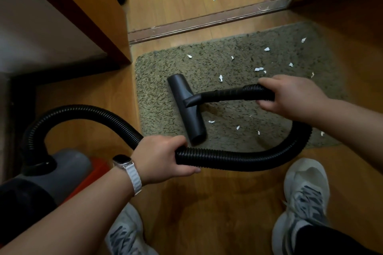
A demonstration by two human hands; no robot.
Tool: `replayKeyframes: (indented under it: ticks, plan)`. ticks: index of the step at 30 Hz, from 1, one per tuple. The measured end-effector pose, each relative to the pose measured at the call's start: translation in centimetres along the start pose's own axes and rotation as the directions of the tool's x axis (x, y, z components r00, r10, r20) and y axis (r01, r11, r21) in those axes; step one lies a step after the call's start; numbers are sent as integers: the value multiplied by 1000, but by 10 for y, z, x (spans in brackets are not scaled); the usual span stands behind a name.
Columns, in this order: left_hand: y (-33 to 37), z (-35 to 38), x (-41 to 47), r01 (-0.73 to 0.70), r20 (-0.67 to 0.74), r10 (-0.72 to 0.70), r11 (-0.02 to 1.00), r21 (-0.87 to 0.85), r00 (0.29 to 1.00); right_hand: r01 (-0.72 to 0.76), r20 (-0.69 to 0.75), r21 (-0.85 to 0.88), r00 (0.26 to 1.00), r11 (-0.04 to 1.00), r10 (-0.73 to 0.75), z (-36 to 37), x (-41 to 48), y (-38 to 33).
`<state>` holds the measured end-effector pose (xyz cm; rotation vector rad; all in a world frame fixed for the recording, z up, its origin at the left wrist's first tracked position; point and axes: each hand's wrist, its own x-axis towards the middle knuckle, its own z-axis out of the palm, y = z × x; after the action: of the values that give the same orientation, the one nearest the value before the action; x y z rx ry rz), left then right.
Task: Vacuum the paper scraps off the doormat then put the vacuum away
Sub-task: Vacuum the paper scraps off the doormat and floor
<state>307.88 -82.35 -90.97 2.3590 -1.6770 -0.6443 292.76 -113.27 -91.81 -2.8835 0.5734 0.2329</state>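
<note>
The ribbed hose (228, 159) is gripped mid-length by the left hand (161, 157) and near the nozzle (186, 107) by the right hand (290, 97). The nozzle is laid on the doormat (228, 58), with paper scraps (259, 69) scattered at two o'clock from it. The hose is judged light and floppy, so it is best held close behind the nozzle.

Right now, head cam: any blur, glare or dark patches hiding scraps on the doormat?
Head view: doormat evenly lit, white scraps sharp against it, no glare; shadow heavy at left around the vacuum body and under the cabinet; wide-angle stretch toward the edges enlarges forearms and shoes; top right corner dim and soft.
</note>
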Motion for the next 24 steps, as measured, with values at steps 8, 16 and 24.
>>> replayKeyframes:
  ticks: [8,16,24]
  plan:
    - [3,-4,6,17,-12,-17,1000,-14,1000,-38,-3,9,999,999,38,-10,-2,12]
    - [-3,2,-3,-28,44,25,998,58,999,97,35,-22,995,995,-96,9,0,-24]
    - [3,-4,4,84,46,-83,996,-21,995,-86,103,-36,991,996,89,-34,16,7]
